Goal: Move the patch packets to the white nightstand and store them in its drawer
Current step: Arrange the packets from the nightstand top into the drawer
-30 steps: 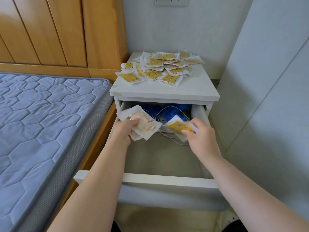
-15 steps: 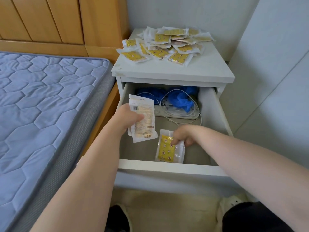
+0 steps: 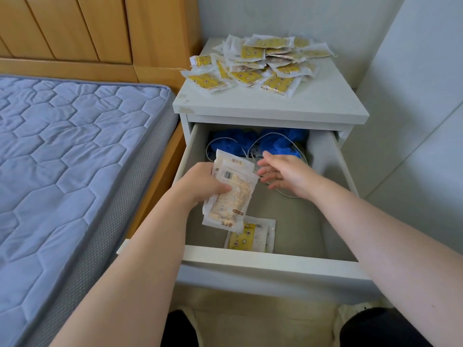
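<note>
The white nightstand [image 3: 270, 106] stands beside the bed with its drawer [image 3: 270, 262] pulled out. A heap of yellow-and-white patch packets [image 3: 260, 63] lies on its top. My left hand [image 3: 200, 182] grips a small stack of packets [image 3: 231, 194], printed backs up, over the drawer. One yellow packet [image 3: 250, 237] lies flat on the drawer floor near the front, partly under the held stack. My right hand [image 3: 283, 172] hovers just right of the stack, fingers spread and empty.
Blue fabric [image 3: 280, 142] and a white cable [image 3: 253, 146] fill the back of the drawer. The blue quilted mattress [image 3: 65, 156] and wooden headboard [image 3: 95, 28] lie to the left. A white wall panel [image 3: 413, 121] closes in the right side.
My right hand let go of the yellow packet on the drawer floor and rose toward the stack. My left hand with its packets shifted slightly right over the drawer.
</note>
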